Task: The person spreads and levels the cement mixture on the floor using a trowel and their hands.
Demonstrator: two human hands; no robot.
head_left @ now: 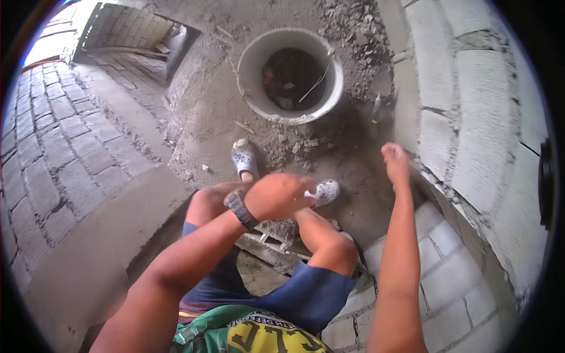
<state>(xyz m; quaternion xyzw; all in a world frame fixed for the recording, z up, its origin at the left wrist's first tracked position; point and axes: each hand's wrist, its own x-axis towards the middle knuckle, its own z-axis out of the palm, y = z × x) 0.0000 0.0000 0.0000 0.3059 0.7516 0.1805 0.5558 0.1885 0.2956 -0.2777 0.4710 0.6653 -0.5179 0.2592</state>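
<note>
My left hand (282, 194), blurred and with a watch on the wrist, hovers over my bent knee, its fingers bent and partly hidden. My right hand (395, 162) is raised by the block wall on the right, fingers curled; I cannot make out anything in it. A large pale bucket (323, 100) with a wire handle stands in front of me, dark inside. A small upright-looking item (376, 109), too small to name, is on the ground right of the bucket. My feet are in pale perforated clogs (325, 191).
Block walls rise on the left (76, 129) and right (453, 106), with a concrete ledge (118, 212) along the left. Rubble (353, 35) lies beyond the bucket. An opening (141, 35) shows more blockwork at the upper left. Concrete blocks (447, 270) are at the lower right.
</note>
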